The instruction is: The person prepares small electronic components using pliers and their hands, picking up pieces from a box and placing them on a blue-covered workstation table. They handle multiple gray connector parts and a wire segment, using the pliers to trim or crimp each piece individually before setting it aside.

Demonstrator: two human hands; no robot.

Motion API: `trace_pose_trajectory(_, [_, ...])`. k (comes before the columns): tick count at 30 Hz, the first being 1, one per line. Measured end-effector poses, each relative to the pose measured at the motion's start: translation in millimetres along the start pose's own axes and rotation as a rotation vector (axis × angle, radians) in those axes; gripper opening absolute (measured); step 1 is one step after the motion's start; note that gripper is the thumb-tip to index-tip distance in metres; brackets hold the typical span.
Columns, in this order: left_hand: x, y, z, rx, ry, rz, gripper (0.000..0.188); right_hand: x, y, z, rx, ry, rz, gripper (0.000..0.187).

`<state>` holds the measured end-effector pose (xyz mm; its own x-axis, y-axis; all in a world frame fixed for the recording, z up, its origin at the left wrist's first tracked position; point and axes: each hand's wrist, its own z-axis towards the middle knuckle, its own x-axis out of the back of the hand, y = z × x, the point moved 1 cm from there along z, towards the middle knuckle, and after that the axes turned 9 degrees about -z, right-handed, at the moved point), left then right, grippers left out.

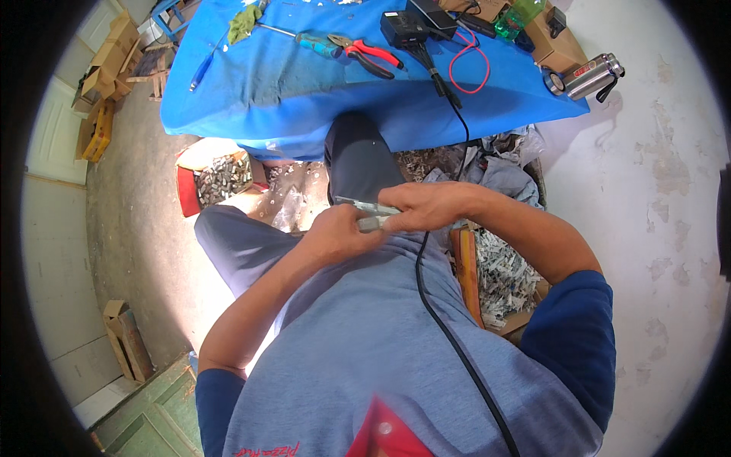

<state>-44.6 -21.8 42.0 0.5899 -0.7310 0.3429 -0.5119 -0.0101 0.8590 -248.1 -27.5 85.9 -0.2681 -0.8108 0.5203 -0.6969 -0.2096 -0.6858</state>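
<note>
Above my lap, my two hands meet. My left hand [341,233] is closed, its fingertips at a small pale grey block-like piece [371,224]. From the other side my right hand [426,206] grips a thin, pale, strip-like piece [373,206] that points toward the left, just above the block. The fingers hide much of both pieces, so their exact kind cannot be made out. Whether the two pieces are joined is also unclear.
Ahead, a blue-covered table [251,114] carries red-handled pliers [368,55], screwdrivers [318,46], black adapters [403,29] and a steel flask [594,76]. A box of small metal parts [223,179] stands left; a box of pale scraps [502,278] right. A black cable [449,327] crosses my front.
</note>
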Motion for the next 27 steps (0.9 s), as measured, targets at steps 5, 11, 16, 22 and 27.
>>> trace_pose_trajectory(5, [-14.4,3.2,-4.9,-0.007,0.172,-0.015,0.041,-2.0,-0.9,-1.1,-0.110,0.037,0.105,0.037])
trace_pose_trajectory(11, [-20.2,-10.7,-7.2,0.002,0.150,-0.158,0.044,-35.4,12.4,5.4,-0.100,0.273,0.188,0.036])
trace_pose_trajectory(16, [-19.7,-21.2,-10.9,-0.003,0.048,-0.354,0.047,-47.6,13.7,5.0,-0.120,0.349,0.017,0.035])
trace_pose_trajectory(22, [-26.1,-44.5,-6.3,-0.028,0.048,-0.542,0.049,-67.2,8.0,6.0,-0.102,0.474,-0.090,0.030])
trace_pose_trajectory(27, [-22.1,-42.0,-9.9,0.054,0.065,-0.702,0.052,-72.7,5.6,14.1,-0.020,0.656,-0.196,0.027])
